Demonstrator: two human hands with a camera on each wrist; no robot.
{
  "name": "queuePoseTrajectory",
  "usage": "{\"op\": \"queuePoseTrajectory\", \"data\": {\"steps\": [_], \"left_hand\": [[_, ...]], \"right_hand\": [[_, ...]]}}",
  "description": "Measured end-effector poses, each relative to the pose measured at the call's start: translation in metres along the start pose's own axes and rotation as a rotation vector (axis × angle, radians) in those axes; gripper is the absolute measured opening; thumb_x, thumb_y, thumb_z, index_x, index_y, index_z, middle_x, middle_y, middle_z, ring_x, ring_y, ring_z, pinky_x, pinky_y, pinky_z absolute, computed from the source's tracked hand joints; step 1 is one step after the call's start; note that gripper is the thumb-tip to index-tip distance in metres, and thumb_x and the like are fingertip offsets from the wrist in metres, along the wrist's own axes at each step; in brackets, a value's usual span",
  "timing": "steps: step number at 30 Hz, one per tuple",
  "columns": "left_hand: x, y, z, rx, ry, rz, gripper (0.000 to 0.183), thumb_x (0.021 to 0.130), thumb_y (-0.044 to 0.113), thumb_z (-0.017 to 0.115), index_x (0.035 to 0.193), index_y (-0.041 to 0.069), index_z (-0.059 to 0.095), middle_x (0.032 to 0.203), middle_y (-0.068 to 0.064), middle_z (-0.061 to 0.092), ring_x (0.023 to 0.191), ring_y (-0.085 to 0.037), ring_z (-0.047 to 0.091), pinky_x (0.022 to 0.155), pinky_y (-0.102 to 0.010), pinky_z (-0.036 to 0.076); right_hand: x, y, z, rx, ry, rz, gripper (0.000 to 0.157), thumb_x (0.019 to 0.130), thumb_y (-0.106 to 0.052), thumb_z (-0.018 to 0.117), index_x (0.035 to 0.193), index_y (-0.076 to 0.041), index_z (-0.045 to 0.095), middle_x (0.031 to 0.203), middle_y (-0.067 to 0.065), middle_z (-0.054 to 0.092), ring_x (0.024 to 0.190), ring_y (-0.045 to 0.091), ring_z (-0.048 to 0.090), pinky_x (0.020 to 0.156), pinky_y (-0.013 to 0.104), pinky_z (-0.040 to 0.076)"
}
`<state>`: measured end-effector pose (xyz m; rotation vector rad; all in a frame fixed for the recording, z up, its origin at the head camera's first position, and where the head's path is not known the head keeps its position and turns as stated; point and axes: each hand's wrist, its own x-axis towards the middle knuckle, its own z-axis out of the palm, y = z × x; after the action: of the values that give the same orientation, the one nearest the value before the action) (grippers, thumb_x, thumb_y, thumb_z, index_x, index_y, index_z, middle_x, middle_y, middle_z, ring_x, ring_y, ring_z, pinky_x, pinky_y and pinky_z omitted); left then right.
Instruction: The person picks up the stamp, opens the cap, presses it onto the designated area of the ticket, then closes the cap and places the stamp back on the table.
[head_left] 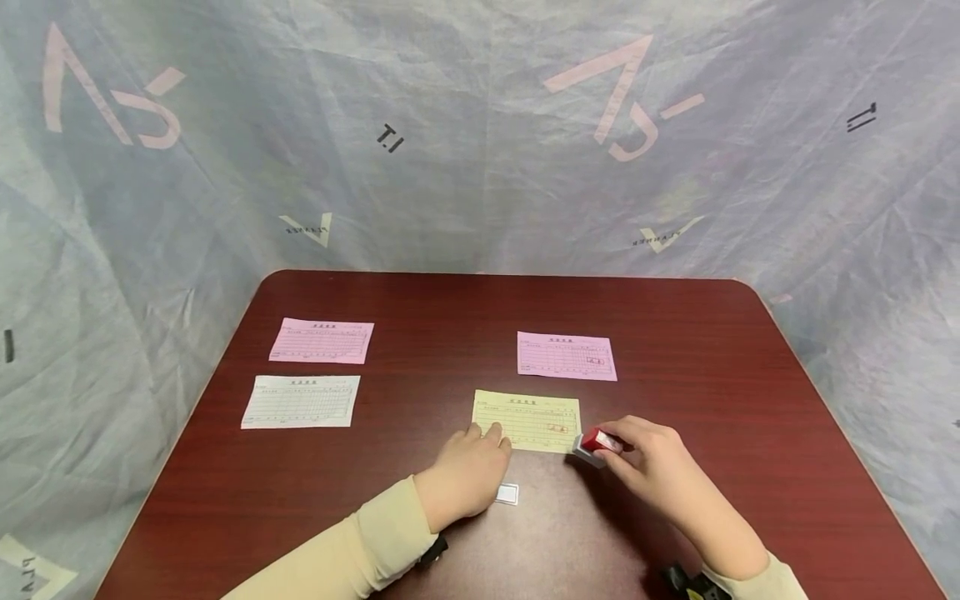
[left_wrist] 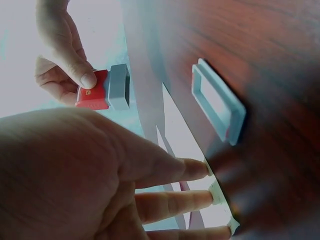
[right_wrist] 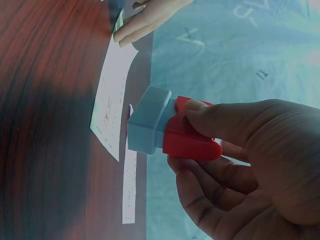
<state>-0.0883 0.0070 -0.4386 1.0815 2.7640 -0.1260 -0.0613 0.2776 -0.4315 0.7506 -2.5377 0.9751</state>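
Observation:
My right hand (head_left: 651, 458) pinches a self-inking stamp (right_wrist: 172, 127) by its red body, with the grey base clear of the table near the right lower corner of a yellow receipt slip (head_left: 495, 408). A small red imprint shows on the right part of that slip. My left hand (head_left: 465, 473) lies over the slip's lower left edge, and in the left wrist view its extended fingers (left_wrist: 172, 205) press the paper to the table. Beside the left hand rests a small grey rectangular stamp cap (left_wrist: 235, 120), partly hidden by that hand in the head view.
Behind the yellow slip lies a pink slip (head_left: 566, 357), also with a red imprint. At the left of the dark red table (head_left: 427, 333) are another pink slip (head_left: 322, 342) and a white slip (head_left: 302, 402). A grey printed cloth (head_left: 480, 167) hangs around the table.

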Motion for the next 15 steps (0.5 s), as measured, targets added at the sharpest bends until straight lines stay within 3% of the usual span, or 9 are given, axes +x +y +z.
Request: {"op": "queuePoseTrajectory", "data": {"steps": [5,15], "left_hand": [[0.004,0.002,-0.003,0.011,-0.012,0.007,0.032,0.095,0.017,0.064,0.125,0.008,0.067,0.113,-0.007,0.059,0.094,-0.027,0.057,0.075,-0.038,0.051],[0.011,0.008,-0.008,0.015,-0.056,0.005,0.039,0.097,0.018,0.061,0.133,0.004,0.065,0.142,-0.01,0.056,0.116,-0.029,0.057,0.09,-0.039,0.05]], "right_hand": [[0.0,0.0,-0.002,-0.02,0.008,-0.012,0.033,0.071,0.009,0.086,0.097,-0.006,0.074,0.086,-0.009,0.065,0.072,0.004,0.06,0.061,0.022,0.054],[-0.003,0.0,-0.006,-0.028,0.022,-0.004,0.033,0.071,0.008,0.085,0.098,-0.008,0.075,0.084,-0.012,0.063,0.071,0.004,0.059,0.062,0.019,0.053]]}}
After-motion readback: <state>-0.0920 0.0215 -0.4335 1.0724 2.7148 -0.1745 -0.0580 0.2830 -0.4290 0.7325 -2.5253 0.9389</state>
